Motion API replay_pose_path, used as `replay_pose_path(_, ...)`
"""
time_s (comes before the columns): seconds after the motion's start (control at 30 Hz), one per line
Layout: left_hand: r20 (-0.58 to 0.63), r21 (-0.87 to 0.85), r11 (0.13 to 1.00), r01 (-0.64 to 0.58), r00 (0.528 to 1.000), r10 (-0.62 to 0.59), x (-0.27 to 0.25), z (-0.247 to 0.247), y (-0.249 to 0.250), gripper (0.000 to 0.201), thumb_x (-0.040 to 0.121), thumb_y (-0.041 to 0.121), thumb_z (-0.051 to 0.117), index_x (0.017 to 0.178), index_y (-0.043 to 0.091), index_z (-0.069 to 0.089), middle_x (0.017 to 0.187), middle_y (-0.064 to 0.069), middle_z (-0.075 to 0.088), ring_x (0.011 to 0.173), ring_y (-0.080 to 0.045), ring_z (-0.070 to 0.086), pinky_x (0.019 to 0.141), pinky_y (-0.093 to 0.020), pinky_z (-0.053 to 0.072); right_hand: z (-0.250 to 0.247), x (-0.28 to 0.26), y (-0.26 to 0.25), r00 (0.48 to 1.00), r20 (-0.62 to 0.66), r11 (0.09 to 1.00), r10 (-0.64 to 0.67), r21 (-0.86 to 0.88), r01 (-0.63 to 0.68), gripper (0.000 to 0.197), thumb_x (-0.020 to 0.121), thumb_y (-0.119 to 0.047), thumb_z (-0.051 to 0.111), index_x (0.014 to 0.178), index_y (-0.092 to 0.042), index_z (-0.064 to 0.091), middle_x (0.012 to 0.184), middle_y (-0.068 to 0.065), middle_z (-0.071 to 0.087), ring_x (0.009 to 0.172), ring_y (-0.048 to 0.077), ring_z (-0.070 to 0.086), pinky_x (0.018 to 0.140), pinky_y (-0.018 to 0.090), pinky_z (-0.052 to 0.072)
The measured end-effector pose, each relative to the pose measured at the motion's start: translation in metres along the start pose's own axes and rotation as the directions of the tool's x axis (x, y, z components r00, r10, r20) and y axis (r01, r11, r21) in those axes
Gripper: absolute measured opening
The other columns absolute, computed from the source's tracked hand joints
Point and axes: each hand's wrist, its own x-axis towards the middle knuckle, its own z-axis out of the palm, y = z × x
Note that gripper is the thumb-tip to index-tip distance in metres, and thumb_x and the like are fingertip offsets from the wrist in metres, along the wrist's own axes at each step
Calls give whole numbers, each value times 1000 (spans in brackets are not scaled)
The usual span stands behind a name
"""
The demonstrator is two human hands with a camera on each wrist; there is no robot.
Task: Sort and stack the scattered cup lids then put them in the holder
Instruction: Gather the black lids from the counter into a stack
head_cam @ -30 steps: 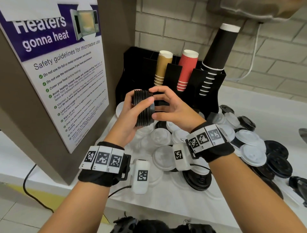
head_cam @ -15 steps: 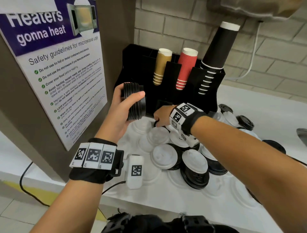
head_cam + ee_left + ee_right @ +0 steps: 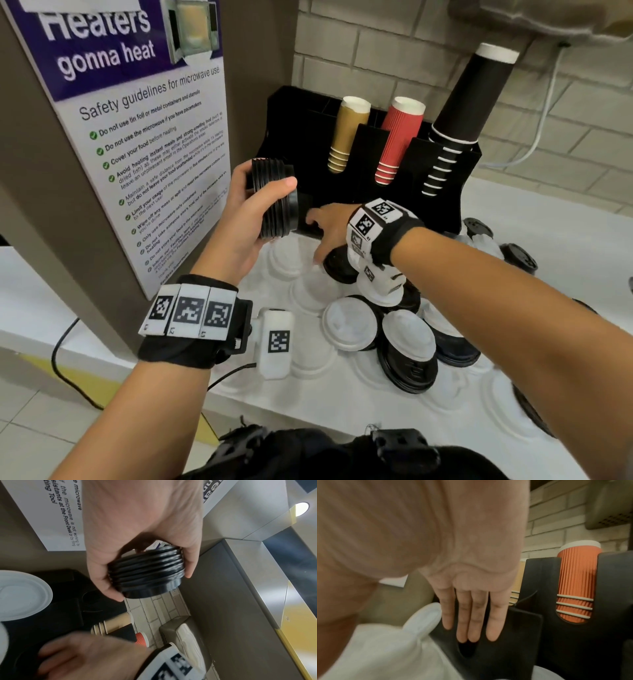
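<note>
Right hand (image 3: 329, 228) lower, three cup stacks (image 3: 399, 137) behind.

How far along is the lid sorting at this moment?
Done: one stack of black lids is gathered. In hand: the left hand grips it while the right hand, fingers straight, reaches toward the black holder. Left: many white and black loose lids lie scattered on the counter.

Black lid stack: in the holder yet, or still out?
Out. The left hand grips the black lid stack in front of the holder.
</note>
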Motion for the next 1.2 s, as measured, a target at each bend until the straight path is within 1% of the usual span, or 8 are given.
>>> replay_pose_path(0.13, 8, 12, 1000, 0, 1000, 0, 0, 0, -1, 46, 71, 34, 73, 112, 30, 53, 95, 9, 64, 82, -7, 68, 68, -35, 55, 24, 5, 11, 984, 148, 956, 97, -288, -51, 77, 74, -34, 79, 137, -8, 43, 129, 10, 55, 116, 26, 56, 87, 33, 48)
replay_pose_path(0.4, 5, 7, 1000, 15, 1000, -16, 2, 2, -5, 48, 71, 33, 73, 114, 30, 53, 94, 9, 65, 81, -8, 69, 66, -34, 55, 44, 9, 23, 1000, 30, 916, -1, -401, 12, 82, 62, -30, 84, 130, -14, 41, 119, 9, 52, 104, 29, 59, 68, 33, 45)
replay_pose_path(0.63, 11, 21, 999, 35, 999, -35, 8, 5, -8, 56, 58, 44, 78, 109, 34, 56, 93, 11, 67, 83, -7, 69, 65, -32, 55, 13, -5, 33, 995, -95, 998, 18, -51, -23, 84, 61, -25, 84, 129, -18, 38, 118, 6, 46, 93, 23, 54, 68, 37, 54)
replay_pose_path(0.77, 11, 20, 998, 54, 998, -55, 11, 12, -13, 49, 67, 38, 75, 111, 32, 53, 97, 9, 65, 80, -4, 68, 63, -29, 54, 11, -15, 43, 974, -228, 993, 12, 117, 15, 80, 65, -23, 83, 131, -16, 37, 120, 8, 46, 101, 25, 54, 80, 42, 54)
replay_pose_path(0.93, 24, 13, 998, 69, 997, -69, 8, 18, -17, 51, 69, 35, 73, 116, 31, 52, 101, 6, 64, 81, -4, 68, 63, -28, 54, 39, 1, 43, 1000, 3, 994, 30, -107, -30, 101, 62, -35, 85, 145, -23, 28, 133, 7, 43, 117, 28, 50, 79, 36, 48)
replay_pose_path(1.03, 32, 16, 998, 63, 997, -63, 7, 18, -17, 51, 70, 35, 73, 117, 31, 52, 101, 7, 64, 81, -4, 69, 62, -27, 54, 50, 23, 38, 998, 34, 965, 51, -261, -41, 115, 56, -44, 87, 149, -24, 23, 138, 9, 43, 124, 32, 46, 80, 40, 45)
replay_pose_path(1.1, 32, 20, 998, 62, 998, -62, 6, 16, -16, 50, 71, 35, 72, 116, 31, 53, 99, 8, 64, 81, -4, 69, 62, -27, 54, 54, 33, 37, 999, 15, 949, 52, -311, -44, 113, 53, -48, 86, 147, -24, 28, 136, 9, 44, 124, 32, 44, 81, 43, 45)
replay_pose_path(1.2, 26, 31, 998, 57, 998, -57, 4, 11, -15, 48, 71, 36, 72, 115, 33, 53, 99, 9, 65, 82, -4, 69, 63, -28, 54, 60, 38, 35, 998, -23, 948, 54, -313, -59, 93, 52, -43, 82, 134, -19, 44, 119, 7, 54, 107, 29, 54, 68, 37, 45)
